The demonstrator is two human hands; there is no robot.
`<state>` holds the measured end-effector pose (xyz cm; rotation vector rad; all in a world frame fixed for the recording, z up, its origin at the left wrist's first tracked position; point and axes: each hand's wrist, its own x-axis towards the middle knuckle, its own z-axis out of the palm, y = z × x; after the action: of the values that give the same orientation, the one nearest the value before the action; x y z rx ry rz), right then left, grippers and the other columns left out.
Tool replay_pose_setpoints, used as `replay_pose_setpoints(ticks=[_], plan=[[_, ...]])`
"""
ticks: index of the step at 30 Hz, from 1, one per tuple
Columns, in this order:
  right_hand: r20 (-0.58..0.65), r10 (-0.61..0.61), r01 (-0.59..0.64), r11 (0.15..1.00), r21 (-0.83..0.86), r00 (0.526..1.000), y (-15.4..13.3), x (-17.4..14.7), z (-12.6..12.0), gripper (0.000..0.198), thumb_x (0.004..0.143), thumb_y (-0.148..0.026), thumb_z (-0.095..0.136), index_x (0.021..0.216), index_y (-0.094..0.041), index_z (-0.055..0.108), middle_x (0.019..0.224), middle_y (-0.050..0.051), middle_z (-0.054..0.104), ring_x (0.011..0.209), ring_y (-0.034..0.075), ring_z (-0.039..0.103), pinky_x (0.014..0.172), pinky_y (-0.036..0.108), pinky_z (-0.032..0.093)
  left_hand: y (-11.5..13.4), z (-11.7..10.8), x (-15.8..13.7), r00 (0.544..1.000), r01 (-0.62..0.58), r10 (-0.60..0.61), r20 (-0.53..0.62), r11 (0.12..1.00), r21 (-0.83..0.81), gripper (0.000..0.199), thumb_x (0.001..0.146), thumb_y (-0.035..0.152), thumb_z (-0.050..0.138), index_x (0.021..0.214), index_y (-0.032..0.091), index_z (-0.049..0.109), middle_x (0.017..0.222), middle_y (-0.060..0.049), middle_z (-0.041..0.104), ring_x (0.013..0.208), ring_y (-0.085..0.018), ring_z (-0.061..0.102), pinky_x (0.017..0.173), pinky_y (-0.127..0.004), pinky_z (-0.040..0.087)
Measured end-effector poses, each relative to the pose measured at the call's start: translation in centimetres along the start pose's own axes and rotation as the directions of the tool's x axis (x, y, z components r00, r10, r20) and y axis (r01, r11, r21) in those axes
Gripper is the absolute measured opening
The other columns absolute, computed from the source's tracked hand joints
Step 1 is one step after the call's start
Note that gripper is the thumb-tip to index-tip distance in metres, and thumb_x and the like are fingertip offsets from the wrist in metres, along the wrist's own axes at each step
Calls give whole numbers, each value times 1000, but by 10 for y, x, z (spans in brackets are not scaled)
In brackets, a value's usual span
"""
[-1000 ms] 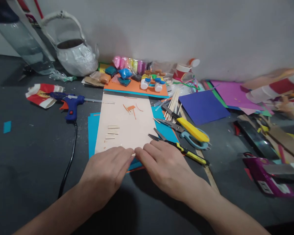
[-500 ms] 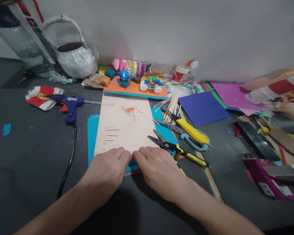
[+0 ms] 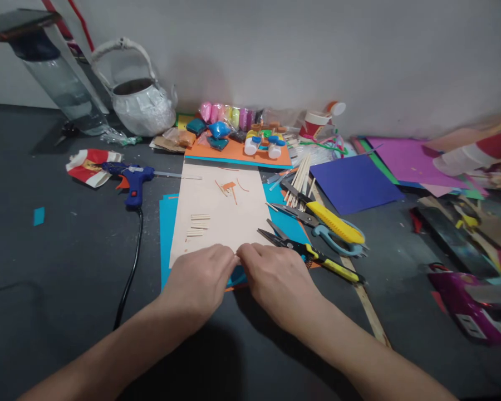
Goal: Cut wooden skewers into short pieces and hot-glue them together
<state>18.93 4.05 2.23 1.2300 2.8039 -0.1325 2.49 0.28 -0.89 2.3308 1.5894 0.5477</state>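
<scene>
My left hand [image 3: 204, 274] and my right hand [image 3: 274, 273] meet at their fingertips over the near edge of a cream sheet [image 3: 221, 200]. Both are closed, thumbs and fingers pinched together; what they hold, if anything, is hidden behind the fingers. Just beyond my left hand, several short cut wooden sticks [image 3: 199, 225] lie in small groups on the sheet. Orange paper scraps [image 3: 230, 185] lie farther up. Beside my right hand rest yellow-and-black snips [image 3: 313, 253] with their blades apart. Blue sheets [image 3: 166, 234] stick out from underneath the cream one.
A blue glue gun [image 3: 136, 181] lies at left, its cord trailing toward me. On the right are a yellow-handled cutter [image 3: 336, 221], blue-handled scissors [image 3: 334, 236], long wooden sticks [image 3: 300, 181] and purple paper [image 3: 354, 182]. Behind stand clay packets [image 3: 219, 130], a white kettle-shaped pot [image 3: 144, 111] and a bottle [image 3: 64, 89].
The whole view has shifted a little, so everything sits farther right. My two hands stay pinched together at the sheet's near edge, with only a slight change in finger position.
</scene>
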Motion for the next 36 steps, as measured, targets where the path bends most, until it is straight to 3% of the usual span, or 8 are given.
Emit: replay_pose_setpoints(ticks=[2,5,12,16,21,24,31,36], plan=[[-35,10,-10,1000,-1,999,5,0,1,19,84,-1,50,86,-18,59,76,4,66,69,20,62,57,32,28,-3,-6,0,996,39,-50,-79,990,-137,31,100,18,35,86,16,62,80,-4,69,73,-17,65,65,-28,48],[-81,16,-16,1000,0,997,11,0,6,20,84,-1,51,90,-17,61,80,6,64,75,22,60,63,32,33,-7,-12,-1,988,2,-53,-145,943,-333,24,98,16,42,100,14,65,91,-4,73,83,-13,68,73,-22,50],[-175,23,-14,998,57,984,28,-8,3,18,97,-15,46,97,-17,63,94,9,64,88,24,59,75,33,43,-9,-10,-4,975,20,-116,-190,896,-444,16,94,16,55,94,17,71,84,0,75,76,-9,68,69,-16,49],[-207,154,-165,986,-37,966,53,-32,1,16,95,-27,53,102,-16,62,94,10,65,84,28,62,68,36,45,-11,-8,-5,960,46,-173,-222,875,-482,12,91,16,60,90,18,72,84,0,75,75,-9,68,67,-17,49],[-114,170,-191,958,-214,979,80,-74,17,57,84,-52,66,122,-11,55,99,14,67,88,32,64,74,42,51,-10,-7,-5,944,67,-223,-245,852,-519,10,88,14,64,87,20,72,82,1,73,68,-8,64,61,-17,48],[-96,137,-152,974,-170,986,83,-85,23,62,82,-43,67,129,-7,50,117,20,63,103,34,61,85,44,51,-9,-8,-4,941,30,-202,-270,848,-529,10,88,12,64,87,19,72,80,1,71,68,-7,63,60,-16,48],[-192,200,-216,974,-65,961,77,-81,25,49,79,-26,58,123,-4,53,106,20,62,97,35,62,83,46,53,-6,-10,-7,930,-43,-149,-336,864,-502,13,90,10,60,90,18,70,83,1,70,75,-7,63,66,-15,49],[-276,233,-169,957,236,933,64,-73,17,52,77,-21,56,127,-13,45,109,14,62,95,29,64,79,39,52,-5,-11,-8,931,-27,-152,-333,879,-477,17,93,10,55,94,18,70,86,0,71,75,-8,64,69,-17,50]])
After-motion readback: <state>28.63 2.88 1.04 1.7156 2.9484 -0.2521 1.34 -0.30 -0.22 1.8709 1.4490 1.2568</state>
